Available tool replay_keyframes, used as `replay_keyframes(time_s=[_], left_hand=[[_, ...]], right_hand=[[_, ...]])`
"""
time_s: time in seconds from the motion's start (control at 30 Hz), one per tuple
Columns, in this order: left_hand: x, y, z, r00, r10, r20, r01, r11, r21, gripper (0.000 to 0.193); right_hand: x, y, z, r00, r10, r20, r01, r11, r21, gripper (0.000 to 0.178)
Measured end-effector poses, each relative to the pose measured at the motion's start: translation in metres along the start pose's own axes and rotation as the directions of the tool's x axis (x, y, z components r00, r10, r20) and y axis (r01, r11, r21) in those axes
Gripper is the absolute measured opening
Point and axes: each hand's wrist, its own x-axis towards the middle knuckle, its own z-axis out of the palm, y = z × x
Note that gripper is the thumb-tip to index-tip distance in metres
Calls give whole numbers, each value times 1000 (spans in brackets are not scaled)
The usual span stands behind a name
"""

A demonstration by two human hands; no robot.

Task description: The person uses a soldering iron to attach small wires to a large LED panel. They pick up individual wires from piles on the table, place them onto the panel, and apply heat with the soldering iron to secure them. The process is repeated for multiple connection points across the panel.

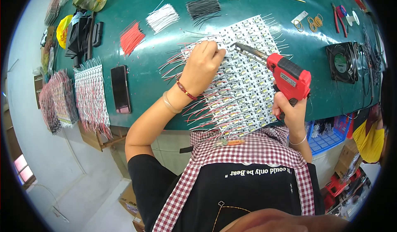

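A panel of white LED circuit boards [248, 83] lies in front of me on the green table, with red, white and dark wires sticking out along its left side. My left hand [204, 62] is over the panel's upper left part, thumb and fingers pinched together; what they hold, if anything, is hidden. My right hand [291, 110] is wrapped round the grip of a red and black soldering gun [289, 76]. Its metal tip points left over the upper part of the panel, a little to the right of my left fingertips.
Bundles of red wires [132, 38], white wires [163, 18] and black wires [203, 8] lie beyond the panel. A phone [120, 89] and wired panels [92, 95] are at the left. Rubber bands [315, 23], red-handled pliers [339, 21] and a black fan [342, 62] are at the right.
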Motion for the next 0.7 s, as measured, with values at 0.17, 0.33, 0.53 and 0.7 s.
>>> replay_keyframes(time_s=[0.17,0.33,0.53,0.7], left_hand=[[-4,0,6,1000,-17,6,17,1000,-18,27],[-4,4,5,999,-18,36,18,1000,8,28],[-2,7,3,998,-29,62,27,999,32,29],[1,8,1,997,-10,82,6,998,56,27]], right_hand=[[3,12,2,1000,-5,-7,5,1000,25,15],[3,11,6,999,-27,-28,27,1000,-11,16],[3,12,5,1000,-4,-4,4,994,-110,17],[-1,6,7,999,-19,-49,18,999,-31,17]])
